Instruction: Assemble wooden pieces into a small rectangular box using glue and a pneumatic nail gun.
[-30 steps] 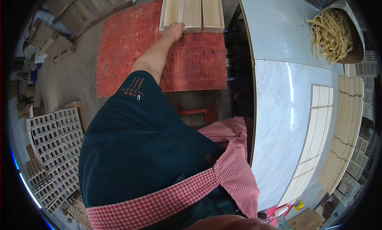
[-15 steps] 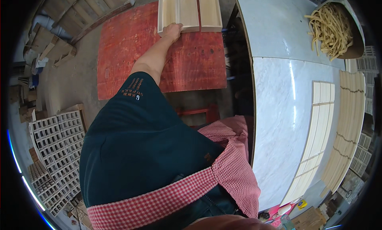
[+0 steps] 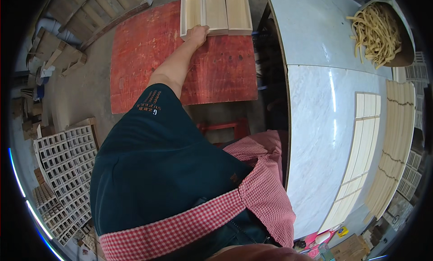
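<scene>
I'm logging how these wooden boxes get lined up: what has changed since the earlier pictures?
The middle pale rectangular wooden box and the right-hand pale rectangular wooden box have closed up sideways: the red strip between them no longer shows. Which one slid is unclear. No new grip or release shows; the bare left hand stays at the near end of the left-hand pale rectangular wooden box.

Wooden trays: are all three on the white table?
No, the three wooden trays rest on the red board, left of the white table.
</scene>
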A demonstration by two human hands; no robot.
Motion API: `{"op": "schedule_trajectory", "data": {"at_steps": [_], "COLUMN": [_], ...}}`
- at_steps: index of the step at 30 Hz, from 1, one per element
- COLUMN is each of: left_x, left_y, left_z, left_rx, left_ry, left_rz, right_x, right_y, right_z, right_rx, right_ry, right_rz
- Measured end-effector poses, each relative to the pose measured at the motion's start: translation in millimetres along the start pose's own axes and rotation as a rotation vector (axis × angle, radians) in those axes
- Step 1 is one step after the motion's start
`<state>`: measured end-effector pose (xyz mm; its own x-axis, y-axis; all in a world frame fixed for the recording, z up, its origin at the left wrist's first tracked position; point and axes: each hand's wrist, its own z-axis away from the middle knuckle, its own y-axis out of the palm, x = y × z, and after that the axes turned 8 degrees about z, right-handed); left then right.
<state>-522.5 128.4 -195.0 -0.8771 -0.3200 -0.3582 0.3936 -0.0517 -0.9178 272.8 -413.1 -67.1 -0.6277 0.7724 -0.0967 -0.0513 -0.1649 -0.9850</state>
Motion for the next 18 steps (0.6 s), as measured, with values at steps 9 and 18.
{"op": "schedule_trajectory", "data": {"at_steps": [9,18], "left_x": [67,40], "left_y": [43,36], "left_z": [-27,-40], "left_rx": [-0.319,0.063], "left_ry": [0.041,-0.005], "left_rz": [-0.323,-0.490], "right_x": [-22,33], "right_y": [-50,-92], "right_z": [85,-1], "right_rx": [-0.081,-0.505], "right_ry": [0.380,0.096], "right_rz": [0.145,0.002]}}
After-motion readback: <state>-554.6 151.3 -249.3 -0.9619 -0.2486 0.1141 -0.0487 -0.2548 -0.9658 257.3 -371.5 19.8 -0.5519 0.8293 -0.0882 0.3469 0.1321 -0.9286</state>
